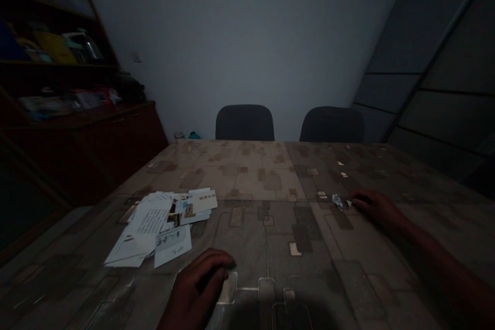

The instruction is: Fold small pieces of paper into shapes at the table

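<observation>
My left hand (199, 286) rests on the patterned tablecloth (247, 247) near the front edge of the view, its fingers loosely bent and the thumb apart from them, with nothing held. To its left lies a loose pile of papers (152, 221), some with writing, and printed cards (203, 201) on the pile's right side. Far to the right, my right hand (373, 207) reaches over the table with fingers pinched together at a small pale scrap (349, 202). Just left of those fingertips lies a crumpled bit of paper (337, 201). The dim light hides finer detail.
Two dark chairs (244, 122) stand at the table's far side before a bare wall (247, 36). At left is a dark red cabinet (116, 139) with crowded shelves. Tall grey panels (398, 51) rise at right.
</observation>
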Tool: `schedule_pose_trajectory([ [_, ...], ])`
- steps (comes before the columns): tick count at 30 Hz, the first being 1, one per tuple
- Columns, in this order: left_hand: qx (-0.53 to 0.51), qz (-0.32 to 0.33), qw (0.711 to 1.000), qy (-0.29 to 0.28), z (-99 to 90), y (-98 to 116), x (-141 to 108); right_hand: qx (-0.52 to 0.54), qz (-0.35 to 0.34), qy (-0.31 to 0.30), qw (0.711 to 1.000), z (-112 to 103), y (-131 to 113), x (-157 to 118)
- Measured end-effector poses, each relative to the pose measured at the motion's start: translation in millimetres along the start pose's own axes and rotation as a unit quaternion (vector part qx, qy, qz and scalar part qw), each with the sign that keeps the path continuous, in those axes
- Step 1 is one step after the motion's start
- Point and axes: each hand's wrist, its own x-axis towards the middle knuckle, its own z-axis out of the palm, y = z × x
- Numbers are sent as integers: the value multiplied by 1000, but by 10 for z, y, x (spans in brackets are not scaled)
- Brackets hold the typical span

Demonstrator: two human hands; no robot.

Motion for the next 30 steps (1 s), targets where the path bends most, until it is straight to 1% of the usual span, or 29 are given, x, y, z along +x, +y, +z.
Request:
schedule_pose_trajectory([
  [8,-4,5,1000,2,11,33,43,9,-3,-5,1000,0,15,18],
  [13,2,1,1000,-8,1,6,27,16,-11,-14,1000,17,17,25],
  [17,5,-1,1000,-18,-4,-32,18,23,-11,-5,1000,-23,50,20],
  [21,3,-2,1000,-19,9,-42,16,18,14,31,999,-88,109,-47],
  [24,-1,-7,1000,-18,16,-26,12,7,40,61,997,-69,104,-141],
  [27,-8,-9,1000,-13,17,-7,16,-6,72,101,992,17,25,-240],
  [30,-13,-3,1000,-4,17,13,27,-21,115,154,981,98,-104,-323],
])
